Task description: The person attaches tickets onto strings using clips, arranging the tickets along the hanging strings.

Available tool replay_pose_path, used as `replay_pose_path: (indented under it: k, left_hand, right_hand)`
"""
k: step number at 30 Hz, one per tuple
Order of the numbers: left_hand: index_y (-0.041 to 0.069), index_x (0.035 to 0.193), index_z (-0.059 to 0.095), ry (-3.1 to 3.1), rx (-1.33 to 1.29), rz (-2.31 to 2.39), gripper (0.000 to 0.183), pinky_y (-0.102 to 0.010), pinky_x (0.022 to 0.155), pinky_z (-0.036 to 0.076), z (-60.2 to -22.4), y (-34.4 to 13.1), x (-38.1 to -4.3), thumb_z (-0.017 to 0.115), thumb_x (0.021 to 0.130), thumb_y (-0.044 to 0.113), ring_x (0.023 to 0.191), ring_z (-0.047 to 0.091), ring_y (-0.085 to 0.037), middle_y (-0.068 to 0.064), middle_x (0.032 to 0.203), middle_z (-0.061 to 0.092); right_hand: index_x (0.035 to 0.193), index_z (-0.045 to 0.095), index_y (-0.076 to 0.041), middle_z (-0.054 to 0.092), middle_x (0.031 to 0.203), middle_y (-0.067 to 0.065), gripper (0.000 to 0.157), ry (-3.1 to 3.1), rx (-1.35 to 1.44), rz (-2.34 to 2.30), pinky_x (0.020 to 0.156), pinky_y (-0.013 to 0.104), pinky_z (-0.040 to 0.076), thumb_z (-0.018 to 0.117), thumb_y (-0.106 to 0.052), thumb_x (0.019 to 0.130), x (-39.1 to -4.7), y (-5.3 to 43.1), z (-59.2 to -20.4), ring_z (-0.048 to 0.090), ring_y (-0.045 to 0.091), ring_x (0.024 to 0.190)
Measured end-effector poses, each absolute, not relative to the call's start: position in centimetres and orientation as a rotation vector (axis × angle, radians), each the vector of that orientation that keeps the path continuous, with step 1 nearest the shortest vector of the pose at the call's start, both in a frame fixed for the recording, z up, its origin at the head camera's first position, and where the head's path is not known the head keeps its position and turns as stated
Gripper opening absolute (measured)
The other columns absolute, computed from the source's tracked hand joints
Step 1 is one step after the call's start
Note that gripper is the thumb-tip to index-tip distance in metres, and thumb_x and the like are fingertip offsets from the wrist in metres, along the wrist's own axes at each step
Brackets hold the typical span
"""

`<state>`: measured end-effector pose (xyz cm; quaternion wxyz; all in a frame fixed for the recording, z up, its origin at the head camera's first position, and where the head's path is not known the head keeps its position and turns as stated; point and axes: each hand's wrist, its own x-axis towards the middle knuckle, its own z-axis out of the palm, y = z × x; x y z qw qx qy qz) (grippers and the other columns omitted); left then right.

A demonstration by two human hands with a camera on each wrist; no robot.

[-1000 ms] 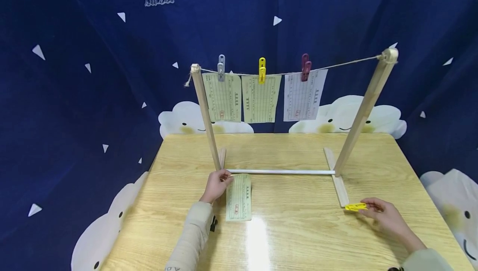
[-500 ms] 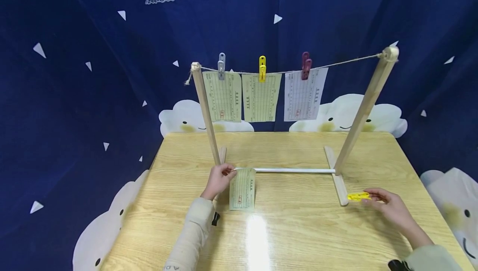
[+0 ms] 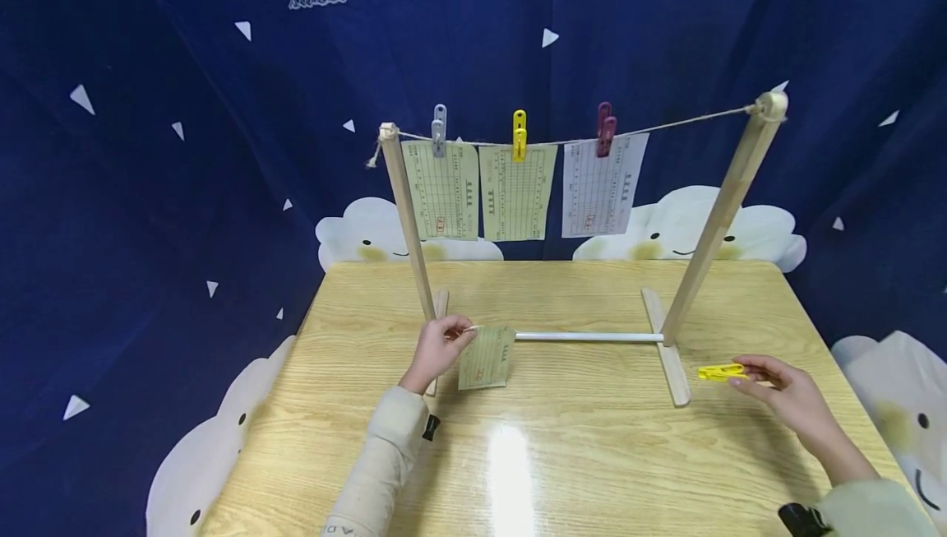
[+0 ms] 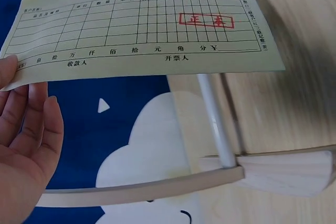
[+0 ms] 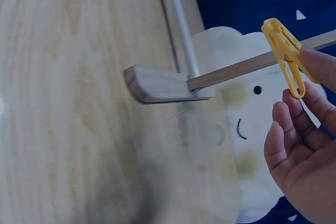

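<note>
My left hand (image 3: 438, 349) pinches a pale green receipt slip (image 3: 486, 358) by a top corner, above the table near the stand's left post. In the left wrist view the printed receipt (image 4: 131, 30) spreads out flat, with a red stamp near one end. At the right, my right hand (image 3: 784, 393) grips a yellow clothespin (image 3: 721, 372) between thumb and fingers, over the table. The right wrist view has the clothespin (image 5: 286, 56) held at its handle end, its tip pointing away from the palm.
A wooden stand with a right post (image 3: 721, 224) carries a string (image 3: 688, 123). Three slips (image 3: 444, 200) hang from it under grey, yellow (image 3: 519, 138) and maroon (image 3: 606, 132) clothespins. A white rod (image 3: 584, 337) joins the feet on the wooden table (image 3: 577, 438). A dark blue curtain stands behind.
My left hand has lifted the receipt slightly up and to the right, away from me, and the slip now tilts. My right hand has risen a little and shifted right with the clothespin.
</note>
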<state>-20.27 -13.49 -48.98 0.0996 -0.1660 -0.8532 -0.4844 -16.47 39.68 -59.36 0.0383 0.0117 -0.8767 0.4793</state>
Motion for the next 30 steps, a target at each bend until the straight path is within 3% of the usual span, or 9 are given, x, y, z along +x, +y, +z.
replay_pose_path:
  k: [3,8,14,19,21,23,24,28,30]
  left_hand:
    - [-0.005,0.08,0.065,-2.498,-0.516,-1.417,0.011,-0.031,0.064,0.051,-48.5,-13.1,-20.2,0.068,0.08,0.006,0.065,0.059,-0.017,-0.009,0.075,0.065]
    - [-0.003,0.08,0.066,-2.481,-0.521,-1.423,0.007,-0.029,0.064,0.051,-47.5,-12.6,-20.1,0.068,0.08,0.004,0.067,0.06,-0.018,-0.009,0.077,0.066]
    - [-0.001,0.082,0.067,-2.449,-0.505,-1.528,0.005,-0.033,0.067,0.05,-45.7,-11.7,-19.8,0.068,0.08,0.004,0.072,0.06,-0.021,-0.01,0.081,0.067]
    - [-0.007,0.083,0.065,-2.431,-0.579,-1.484,0.005,-0.029,0.063,0.051,-42.4,-10.5,-18.5,0.065,0.08,-0.003,0.072,0.06,-0.025,-0.016,0.081,0.065]
    - [-0.009,0.083,0.064,-2.419,-0.605,-1.466,0.005,-0.032,0.064,0.051,-40.9,-10.1,-18.0,0.064,0.079,-0.006,0.072,0.059,-0.027,-0.019,0.08,0.065]
    - [-0.01,0.082,0.064,-2.398,-0.63,-1.447,0.005,-0.039,0.079,0.047,-39.9,-9.8,-17.8,0.065,0.078,-0.006,0.071,0.06,-0.029,-0.019,0.079,0.065]
    - [-0.01,0.082,0.064,-2.39,-0.638,-1.444,0.005,-0.042,0.08,0.046,-39.6,-9.6,-17.8,0.065,0.078,-0.007,0.071,0.06,-0.029,-0.019,0.078,0.065]
    - [-0.011,0.08,0.064,-2.324,-0.687,-1.433,0.004,-0.045,0.079,0.045,-38.6,-9.2,-18.0,0.065,0.076,-0.009,0.069,0.06,-0.03,-0.02,0.076,0.065]
    - [-0.011,0.08,0.064,-2.297,-0.7,-1.43,0.005,-0.044,0.067,0.05,-38.8,-9.0,-18.5,0.065,0.076,-0.01,0.069,0.06,-0.031,-0.021,0.077,0.065]
  right_hand:
    - [0.113,0.058,0.0,0.059,0.09,-0.011,0.034,-2.633,0.1,1.555,0.06,0.013,0.038,0.066,-0.016,0.084,-15.2,37.4,-54.3,0.05,-0.001,0.079]
    - [0.108,0.059,-0.001,0.055,0.087,-0.02,0.027,-2.638,0.114,1.457,0.063,0.009,0.038,0.065,-0.012,0.084,-14.0,34.7,-49.1,0.048,-0.006,0.077]
    - [0.105,0.062,-0.007,0.056,0.09,-0.022,0.024,-2.528,0.144,1.526,0.064,0.007,0.04,0.064,-0.001,0.082,-14.1,34.6,-47.5,0.049,-0.006,0.078]
    - [0.104,0.064,-0.012,0.057,0.091,-0.018,0.029,-2.417,0.214,1.586,0.063,0.006,0.041,0.063,0.006,0.081,-14.4,34.8,-46.0,0.051,-0.005,0.078]
    - [0.103,0.064,-0.013,0.057,0.09,-0.017,0.03,-2.412,0.222,1.575,0.062,0.006,0.042,0.063,0.006,0.081,-14.5,34.9,-45.5,0.051,-0.005,0.077]
    - [0.103,0.064,-0.014,0.057,0.088,-0.017,0.029,-2.43,0.211,1.544,0.061,0.006,0.042,0.064,0.005,0.08,-14.7,35.0,-44.9,0.051,-0.005,0.076]
    - [0.102,0.063,-0.017,0.057,0.088,-0.017,0.031,-2.441,0.204,1.53,0.06,0.006,0.042,0.064,0.005,0.08,-14.9,35.0,-44.5,0.051,-0.005,0.075]
    - [0.101,0.062,-0.021,0.058,0.084,-0.016,0.034,-2.463,0.197,1.478,0.058,0.006,0.041,0.066,0.004,0.079,-15.7,34.9,-43.0,0.051,-0.004,0.071]
    - [0.1,0.063,-0.021,0.058,0.082,-0.016,0.035,-2.454,0.195,1.465,0.057,0.007,0.041,0.067,0.006,0.078,-16.2,34.8,-42.1,0.051,-0.003,0.069]
